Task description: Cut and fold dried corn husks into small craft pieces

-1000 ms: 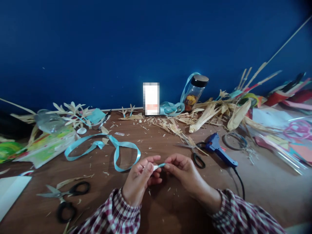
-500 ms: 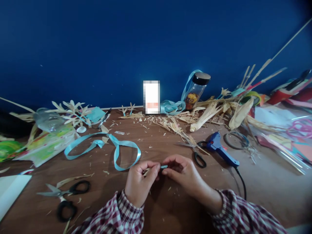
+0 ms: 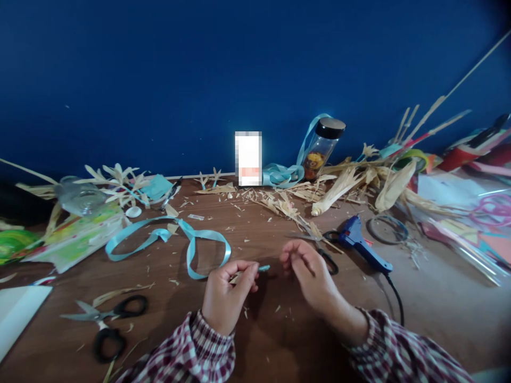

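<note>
My left hand (image 3: pixel 228 290) is closed, with thumb and forefinger pinching a short light-blue wrapped stem (image 3: pixel 264 268). Its tip points right, past the fingertips, and a bit of pale husk shows under the fingers. To the right, apart from the stem, is my right hand (image 3: pixel 309 274), fingers loosely curled, with nothing visible in them. Behind that hand lie black-handled scissors (image 3: pixel 329 261), partly covered by it. A loop of light-blue ribbon (image 3: pixel 191 255) rests on the table just beyond my left hand.
A blue glue gun (image 3: pixel 365 244) with a black cord lies at the right. Other scissors (image 3: pixel 99 316) lie open at front left. Husk scraps (image 3: pixel 287 205), a leaning black-lidded jar (image 3: pixel 323 146), husk flowers (image 3: pixel 120 181) and a wire coil (image 3: pixel 387 229) are spread along the back and sides.
My right hand has let go of the blue stem and moved slightly right and up. My left hand still pinches the stem and has barely shifted.
</note>
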The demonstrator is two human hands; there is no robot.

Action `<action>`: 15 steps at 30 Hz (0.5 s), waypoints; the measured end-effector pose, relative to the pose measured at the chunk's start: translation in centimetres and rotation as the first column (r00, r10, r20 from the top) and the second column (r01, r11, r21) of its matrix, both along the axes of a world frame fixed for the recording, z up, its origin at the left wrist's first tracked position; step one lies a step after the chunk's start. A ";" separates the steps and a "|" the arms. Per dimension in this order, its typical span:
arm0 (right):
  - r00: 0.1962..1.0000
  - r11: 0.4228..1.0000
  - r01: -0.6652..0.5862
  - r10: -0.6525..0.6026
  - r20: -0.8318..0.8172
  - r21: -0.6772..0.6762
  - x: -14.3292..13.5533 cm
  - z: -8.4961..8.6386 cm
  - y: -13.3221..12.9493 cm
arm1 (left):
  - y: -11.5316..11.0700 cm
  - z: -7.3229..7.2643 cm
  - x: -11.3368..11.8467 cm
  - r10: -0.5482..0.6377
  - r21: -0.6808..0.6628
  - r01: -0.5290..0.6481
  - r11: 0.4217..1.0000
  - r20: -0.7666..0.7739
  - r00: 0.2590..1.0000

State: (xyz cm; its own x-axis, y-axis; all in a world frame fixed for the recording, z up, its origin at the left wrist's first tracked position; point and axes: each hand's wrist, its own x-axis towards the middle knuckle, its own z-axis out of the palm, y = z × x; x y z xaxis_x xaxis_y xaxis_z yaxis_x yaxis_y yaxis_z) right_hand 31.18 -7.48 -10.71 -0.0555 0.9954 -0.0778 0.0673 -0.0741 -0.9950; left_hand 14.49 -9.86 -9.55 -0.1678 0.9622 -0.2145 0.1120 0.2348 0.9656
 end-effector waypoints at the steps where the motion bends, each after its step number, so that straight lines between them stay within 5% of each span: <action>1: 1.000 1.000 -0.007 0.007 0.012 0.003 0.1 0.0 0.0 | 0.0 0.0 0.0 0.008 0.004 -0.008 1.000 -0.002 1.000; 10: 0.956 0.969 -0.240 0.227 0.185 0.052 0.0 0.7 -0.4 | -0.3 -0.9 -0.2 -0.060 0.050 0.063 0.997 -0.059 0.996; 15: 0.941 0.954 -0.260 0.215 0.261 0.150 -0.2 0.3 -0.2 | -0.4 -1.1 0.1 -0.087 0.047 0.090 0.995 -0.063 0.994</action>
State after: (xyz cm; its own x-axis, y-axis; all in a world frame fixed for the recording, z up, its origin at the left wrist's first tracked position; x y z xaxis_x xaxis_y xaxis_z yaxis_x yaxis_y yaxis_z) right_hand 31.03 -7.63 -10.42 -0.2940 0.9539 0.0601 0.2984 0.1514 -0.9424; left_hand 14.60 -10.24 -10.62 -0.0930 0.9831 -0.1579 0.1892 0.1732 0.9665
